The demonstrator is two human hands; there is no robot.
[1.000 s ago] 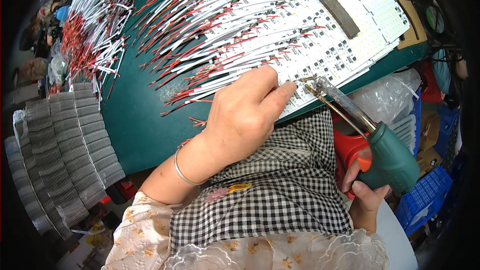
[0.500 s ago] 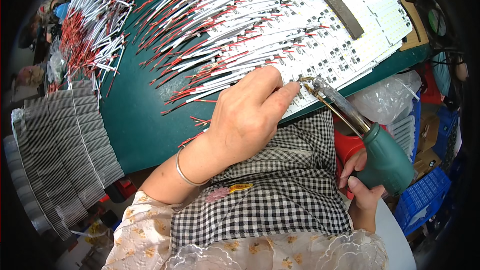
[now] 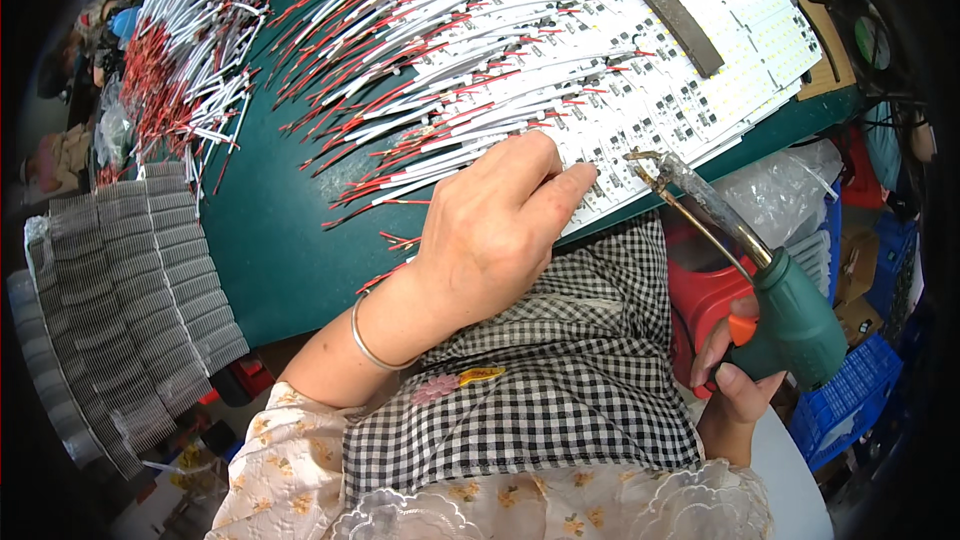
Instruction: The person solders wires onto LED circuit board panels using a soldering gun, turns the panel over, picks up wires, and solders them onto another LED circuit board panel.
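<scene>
Beside the green table (image 3: 270,260), the right hand (image 3: 740,395) grasps a green soldering gun (image 3: 800,315), its tip (image 3: 641,155) over white circuit boards (image 3: 655,95). The left hand (image 3: 490,225) is at their near edge; whether its fingers (image 3: 572,188) pinch anything is hidden. Wires (image 3: 440,168) fan leftward; a brown bar (image 3: 665,5) lies across the boards.

I wear a black-and-white checked apron (image 3: 560,410) with a pink flower (image 3: 436,389) and yellow patch (image 3: 482,376), a pale blouse (image 3: 255,485) with small orange-yellow flowers (image 3: 300,505) and scalloped lace (image 3: 400,518), and a silver bangle (image 3: 358,338) on my left wrist (image 3: 388,320).
</scene>
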